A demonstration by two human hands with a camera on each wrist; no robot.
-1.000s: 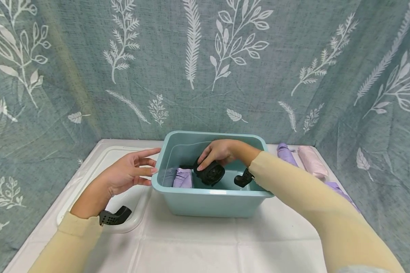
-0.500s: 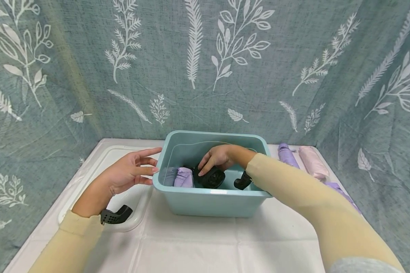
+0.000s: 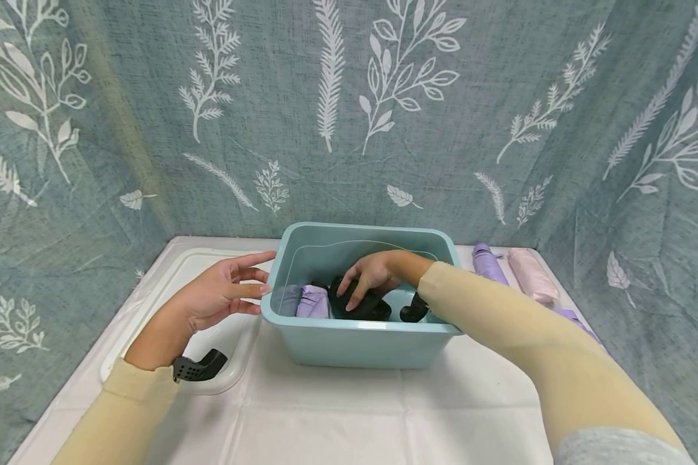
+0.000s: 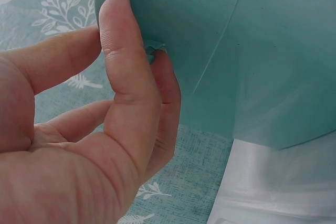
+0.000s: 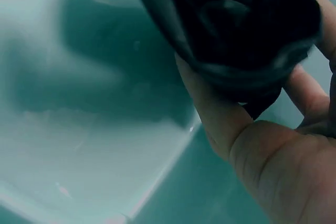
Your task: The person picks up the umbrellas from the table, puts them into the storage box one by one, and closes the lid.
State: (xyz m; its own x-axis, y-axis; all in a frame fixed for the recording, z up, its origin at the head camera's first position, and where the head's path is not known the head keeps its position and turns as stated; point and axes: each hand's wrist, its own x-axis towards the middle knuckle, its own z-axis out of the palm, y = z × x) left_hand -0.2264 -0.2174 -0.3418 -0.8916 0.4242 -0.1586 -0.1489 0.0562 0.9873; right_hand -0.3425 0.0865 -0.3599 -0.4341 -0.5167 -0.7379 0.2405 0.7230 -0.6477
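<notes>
A light blue plastic bin [image 3: 355, 349] stands in the middle of the table. My left hand [image 3: 221, 294] touches its left rim with fingers spread and mostly straight; in the left wrist view the thumb [image 4: 123, 45] lies against the rim. Inside the bin, my right hand [image 3: 378, 271] grips a black folded umbrella [image 3: 355, 307]. The right wrist view shows the bunched black fabric [image 5: 231, 40] with fingers and thumb around its underside. Left of it in the bin lies a lilac folded umbrella [image 3: 313, 302]. The bin's front wall hides the lower parts.
A white lid [image 3: 209, 342] lies flat left of the bin. To its right are a purple folded umbrella [image 3: 488, 263], a pink folded bundle [image 3: 533, 276] and another purple item [image 3: 571, 316], partly behind the right sleeve. A patterned curtain [image 3: 349, 161] hangs behind and at both sides.
My right hand has lowered the black umbrella deeper into the bin, beside the lilac one, and its round end has turned to the right. My left hand stays at the rim.
</notes>
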